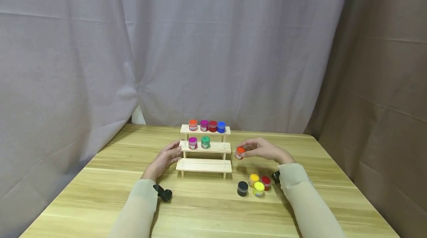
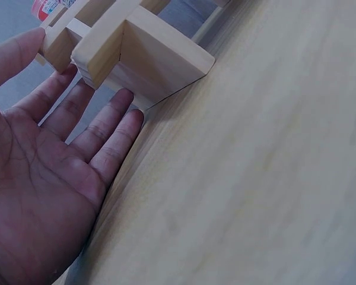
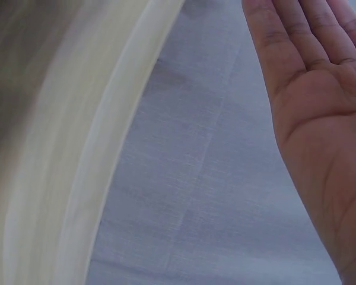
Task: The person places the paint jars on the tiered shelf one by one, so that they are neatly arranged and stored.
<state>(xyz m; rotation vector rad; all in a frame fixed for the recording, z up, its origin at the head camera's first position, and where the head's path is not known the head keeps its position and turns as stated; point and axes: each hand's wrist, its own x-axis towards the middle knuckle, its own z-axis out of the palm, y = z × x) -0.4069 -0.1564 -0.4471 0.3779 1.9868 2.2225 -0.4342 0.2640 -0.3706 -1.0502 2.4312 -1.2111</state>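
Observation:
In the head view my right hand pinches a small orange paint jar above the table, right of a three-step wooden rack. The right wrist view shows that palm, but not the jar. My left hand is at the rack's left end. In the left wrist view the thumb touches a step's end, and the other fingers stretch loosely along the rack. On the top step stand orange, magenta, red and blue jars. A magenta jar and a green jar stand on the middle step.
On the table, in front of the right hand, stand a black jar, an amber jar, a bright yellow jar and a red jar, close together. Grey curtain hangs behind the wooden table.

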